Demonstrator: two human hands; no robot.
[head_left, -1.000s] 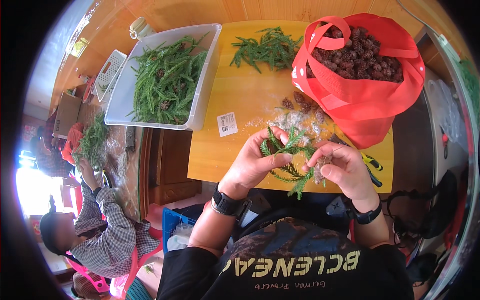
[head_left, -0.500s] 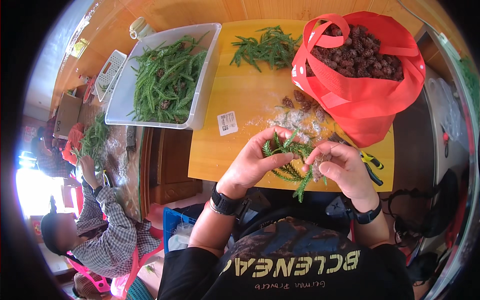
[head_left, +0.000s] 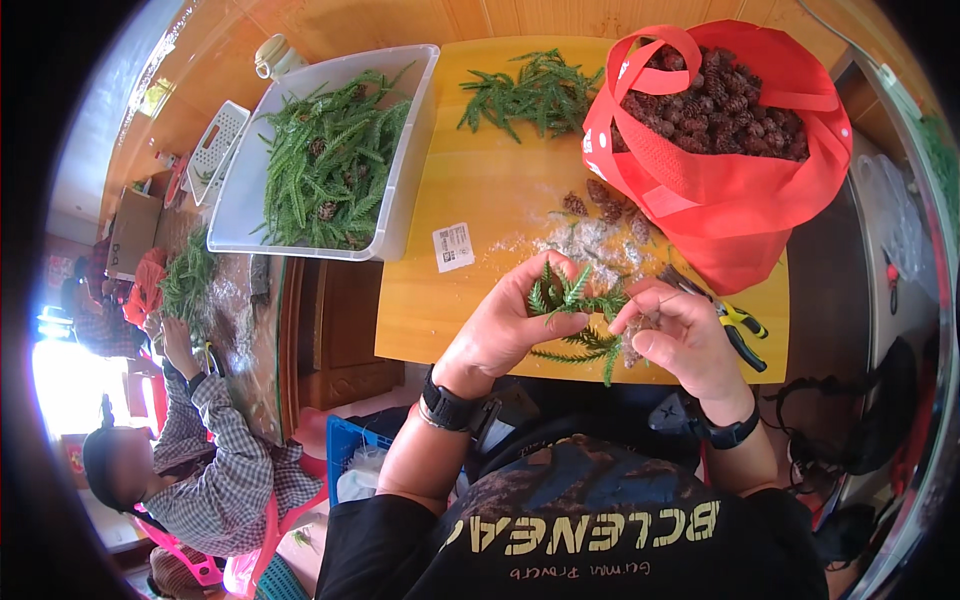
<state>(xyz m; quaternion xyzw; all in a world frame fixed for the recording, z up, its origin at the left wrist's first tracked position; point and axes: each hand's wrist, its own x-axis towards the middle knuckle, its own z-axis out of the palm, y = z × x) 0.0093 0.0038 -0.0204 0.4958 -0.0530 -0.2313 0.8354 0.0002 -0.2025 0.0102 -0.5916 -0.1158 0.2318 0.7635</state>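
Over the table's near edge, my left hand (head_left: 503, 325) is closed on a green artificial pine sprig (head_left: 592, 347), thumb and fingers pinching its stem. The needled twigs spread between both hands. My right hand (head_left: 692, 345) has its thumb and fingers closed around a brown pinecone (head_left: 630, 350) against the sprig's right end; the fingers partly hide the cone. Just right of this hand, pliers (head_left: 745, 322) with yellow and black handles lie on the table. Several loose pinecones (head_left: 610, 207) and white flakes (head_left: 590, 240) lie beyond my hands.
A red bag (head_left: 740, 220) full of pinecones stands at the back right of the yellow table (head_left: 420, 310). Left of it lie loose sprigs (head_left: 530, 95). A clear bin (head_left: 385, 235) holds sprigs and cones. A white label (head_left: 453, 247) lies nearby. Another person (head_left: 215, 470) works at the left table.
The sprig has turned a little in my hands, and its lower tip sits slightly higher. Both hands stay nearly in place. The co-worker's hands have shifted at the other table.
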